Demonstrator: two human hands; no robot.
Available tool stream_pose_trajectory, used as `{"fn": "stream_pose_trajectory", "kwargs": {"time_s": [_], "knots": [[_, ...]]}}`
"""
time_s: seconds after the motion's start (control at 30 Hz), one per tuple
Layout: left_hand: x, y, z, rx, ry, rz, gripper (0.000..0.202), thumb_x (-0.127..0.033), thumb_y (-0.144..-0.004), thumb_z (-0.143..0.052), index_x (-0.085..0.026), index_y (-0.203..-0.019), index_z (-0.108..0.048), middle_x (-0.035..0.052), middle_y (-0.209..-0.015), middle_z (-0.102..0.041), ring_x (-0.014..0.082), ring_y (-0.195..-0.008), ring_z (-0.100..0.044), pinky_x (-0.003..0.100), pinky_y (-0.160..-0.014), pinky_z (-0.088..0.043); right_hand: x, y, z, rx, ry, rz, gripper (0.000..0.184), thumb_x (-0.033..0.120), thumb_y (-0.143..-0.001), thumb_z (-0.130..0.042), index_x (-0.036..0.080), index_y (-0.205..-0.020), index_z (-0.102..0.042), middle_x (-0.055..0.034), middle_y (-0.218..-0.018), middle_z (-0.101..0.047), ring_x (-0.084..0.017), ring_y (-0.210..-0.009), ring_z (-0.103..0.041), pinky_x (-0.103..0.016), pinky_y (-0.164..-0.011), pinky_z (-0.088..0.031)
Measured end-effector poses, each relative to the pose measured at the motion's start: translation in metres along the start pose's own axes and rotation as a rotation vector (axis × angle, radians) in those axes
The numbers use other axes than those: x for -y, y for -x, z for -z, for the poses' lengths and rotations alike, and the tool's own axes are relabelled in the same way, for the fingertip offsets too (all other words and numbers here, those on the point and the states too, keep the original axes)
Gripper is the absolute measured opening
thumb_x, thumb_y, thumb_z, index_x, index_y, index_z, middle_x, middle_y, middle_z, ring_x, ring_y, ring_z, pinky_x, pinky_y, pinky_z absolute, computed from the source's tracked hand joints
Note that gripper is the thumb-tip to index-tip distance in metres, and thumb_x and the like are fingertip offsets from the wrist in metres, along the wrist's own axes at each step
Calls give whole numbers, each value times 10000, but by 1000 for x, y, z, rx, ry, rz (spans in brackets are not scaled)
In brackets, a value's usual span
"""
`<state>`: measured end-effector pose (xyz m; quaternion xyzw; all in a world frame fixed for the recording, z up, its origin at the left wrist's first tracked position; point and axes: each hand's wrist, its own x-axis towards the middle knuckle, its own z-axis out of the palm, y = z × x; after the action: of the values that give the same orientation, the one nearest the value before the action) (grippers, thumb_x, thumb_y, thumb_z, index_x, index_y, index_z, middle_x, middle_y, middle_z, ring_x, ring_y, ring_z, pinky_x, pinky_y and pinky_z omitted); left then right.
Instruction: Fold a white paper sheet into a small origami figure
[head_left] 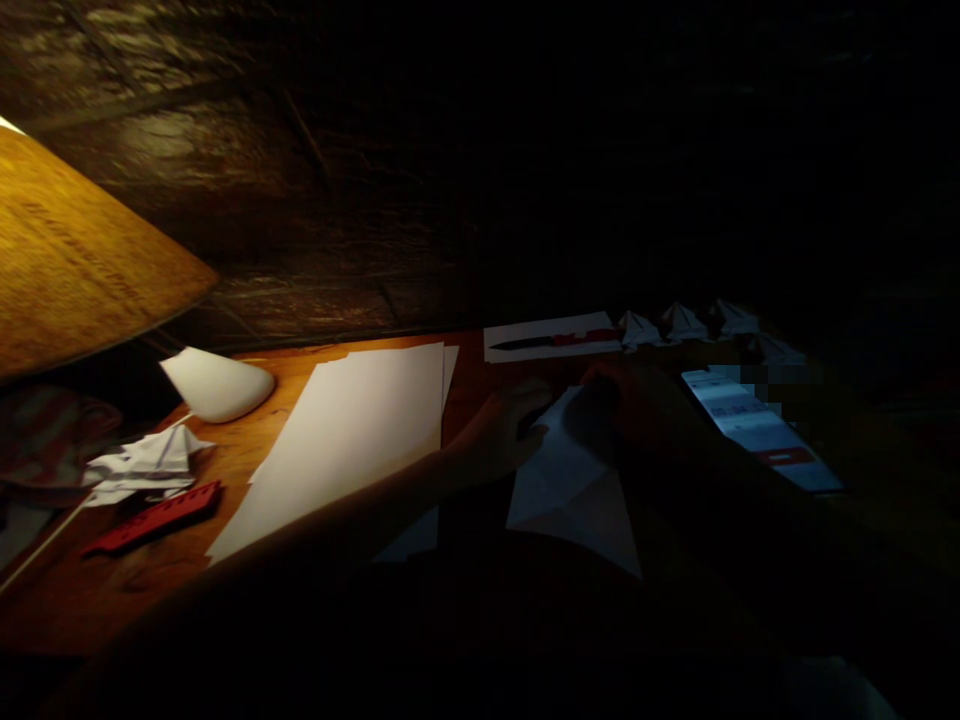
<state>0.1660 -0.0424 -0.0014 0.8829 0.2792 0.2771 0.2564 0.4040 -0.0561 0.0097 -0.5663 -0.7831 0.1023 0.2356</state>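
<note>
A creased sheet of paper (574, 490) lies in dim light in front of me, with fold lines across it. My left hand (506, 425) is closed at its upper left edge, thumb and fingers curled about the border. At the top edge, my right hand (626, 400) appears pinched on the paper, though deep shadow hides most of its fingers. To the left of my left hand is a stack of white paper sheets (367, 420), partly covered by my forearm. Beyond my hands, a knife (555, 341) with a dark blade and red handle rests on a white paper piece (499, 352).
Several folded paper shapes (684, 323) stand at the back right, near a lit smartphone (757, 425). At left are a lamp shade (82, 250), a white lamp base (225, 385), a crumpled paper piece (154, 465) and a red notched object (154, 520). A wall (225, 200) rises behind.
</note>
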Motion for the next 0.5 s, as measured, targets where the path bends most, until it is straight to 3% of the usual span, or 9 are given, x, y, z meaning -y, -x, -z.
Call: {"fn": "stream_pose_trajectory", "kwargs": {"time_s": [0.23,0.5], "knots": [[-1,1,-3,35,36,-135,590,-19,-872,-484,-241,-1408,-590,78,-1215,-605,194,-1124,-611,386,-980,-552,-6,-3,-5,-86,-6,-15,280,66,-792,-608,171,-996,-768,-107,-1027,-774,-249,-922,-691,-345,-804,-483],[-1,6,-2,132,-65,-171,618,32,-803,-485,-243,-1333,-644,95,-1393,-525,234,-1331,-531,433,-1110,-506,-4,-3,-3,-91,32,-70,204,99,-832,-628,165,-966,-766,-111,-1001,-778,-250,-890,-685,-346,-774,-470]]}}
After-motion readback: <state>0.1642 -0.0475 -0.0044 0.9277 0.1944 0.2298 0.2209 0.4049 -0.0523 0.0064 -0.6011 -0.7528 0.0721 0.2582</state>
